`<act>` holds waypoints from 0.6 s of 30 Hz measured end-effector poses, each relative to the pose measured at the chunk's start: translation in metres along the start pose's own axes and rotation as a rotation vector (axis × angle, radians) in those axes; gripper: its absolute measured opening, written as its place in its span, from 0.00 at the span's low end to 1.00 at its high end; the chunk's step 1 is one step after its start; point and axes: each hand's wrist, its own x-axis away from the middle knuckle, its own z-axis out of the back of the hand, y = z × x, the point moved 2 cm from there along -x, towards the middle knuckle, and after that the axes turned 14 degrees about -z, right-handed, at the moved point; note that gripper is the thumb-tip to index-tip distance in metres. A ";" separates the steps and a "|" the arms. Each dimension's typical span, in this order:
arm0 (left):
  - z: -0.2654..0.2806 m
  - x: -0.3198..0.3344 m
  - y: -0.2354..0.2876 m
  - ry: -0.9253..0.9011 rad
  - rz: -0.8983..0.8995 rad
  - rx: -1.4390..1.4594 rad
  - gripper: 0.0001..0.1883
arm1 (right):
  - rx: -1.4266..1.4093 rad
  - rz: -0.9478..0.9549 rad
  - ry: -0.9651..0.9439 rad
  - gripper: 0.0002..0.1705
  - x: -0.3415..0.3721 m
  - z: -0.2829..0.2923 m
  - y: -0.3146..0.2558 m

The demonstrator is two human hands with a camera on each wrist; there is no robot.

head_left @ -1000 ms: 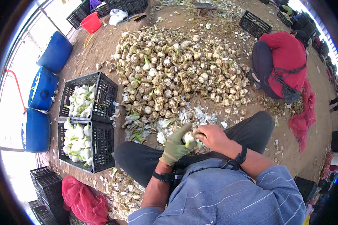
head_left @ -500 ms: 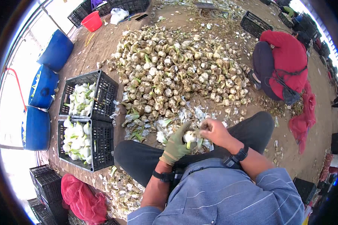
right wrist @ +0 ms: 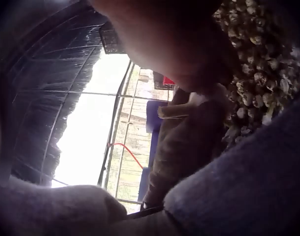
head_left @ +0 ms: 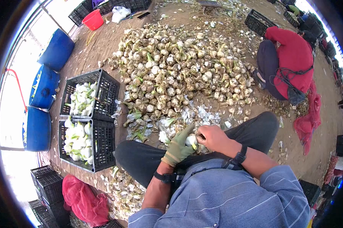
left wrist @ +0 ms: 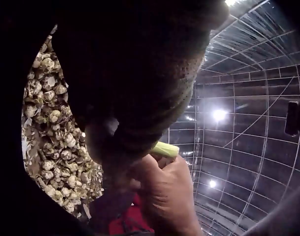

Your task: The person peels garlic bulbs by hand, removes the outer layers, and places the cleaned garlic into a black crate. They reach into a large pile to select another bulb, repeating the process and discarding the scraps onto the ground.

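My left hand [head_left: 178,149], in a greenish glove, grips a white garlic bulb [head_left: 191,141] over my lap. From the bulb sticks a short, pale green stem [left wrist: 165,149], pointing out past the glove in the left wrist view. My bare right hand [head_left: 216,139] meets the bulb from the right, its curled fingers and thumb pinching at its side. In the right wrist view the cut stem [right wrist: 175,111] shows between the two hands, while most of the bulb is hidden there. Loose white garlic skins [head_left: 202,115] lie just beyond my hands.
A large heap of unpeeled garlic [head_left: 179,72] spreads in front. Two black crates [head_left: 104,146] of cleaned bulbs stand at my left, with blue barrels [head_left: 39,129] behind them. Another person [head_left: 287,64] in red crouches at the right. A red mesh bag [head_left: 84,199] lies lower left.
My right hand drew a little away from the bulb half a second ago and is back against it now. The left hand keeps its hold, with the bulb turned slightly.
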 end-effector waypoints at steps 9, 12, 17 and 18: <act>0.004 0.002 -0.001 0.298 0.361 0.678 0.21 | -0.894 -0.411 -0.358 0.10 0.000 -0.011 0.017; 0.003 -0.003 -0.002 0.450 0.339 1.197 0.18 | -1.231 -0.486 -0.380 0.09 -0.004 0.002 0.014; 0.006 0.004 -0.008 0.517 0.424 1.475 0.23 | -1.406 -0.477 -0.423 0.09 -0.004 0.028 0.028; 0.006 0.004 -0.010 0.525 0.429 1.482 0.22 | -0.713 -0.399 -0.384 0.09 -0.013 0.031 0.023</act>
